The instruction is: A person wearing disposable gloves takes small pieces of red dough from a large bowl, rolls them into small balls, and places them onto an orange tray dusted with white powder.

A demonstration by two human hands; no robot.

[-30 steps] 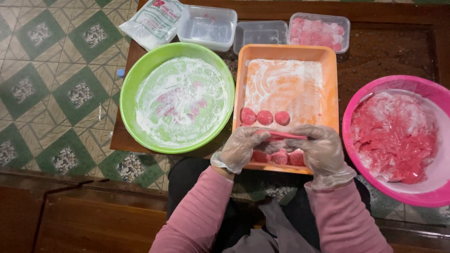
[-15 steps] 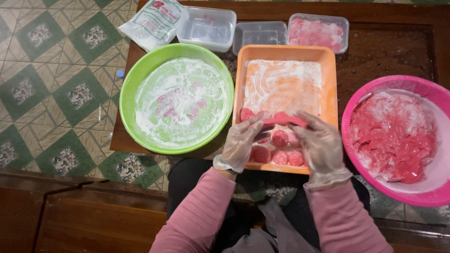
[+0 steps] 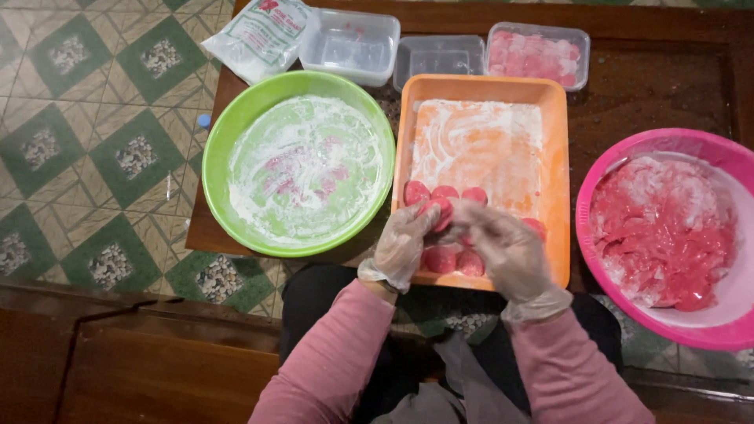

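Tiled floor in green and cream surrounds a dark wooden table [image 3: 652, 86] crowded with containers. Largest is a pink basin [image 3: 667, 145] at right, filled with glossy red dough; a green bowl [image 3: 228, 133] at left is dusted white with flour. Between them sits an orange tray [image 3: 554, 157], floured and holding a few red discs [image 3: 444, 192] along its near end. Three clear tubs [image 3: 349, 39] and a white bag [image 3: 263, 31] line the far edge. Over the tray's near end, the gloved left hand [image 3: 402, 245] and gloved right hand [image 3: 503, 250] close together around a red piece [image 3: 437, 212], fingers curled about it, palms nearly meeting. The piece looks soft, light and sticky, likely to deform under pressure; a gentle hold by its floured sides seems safest.
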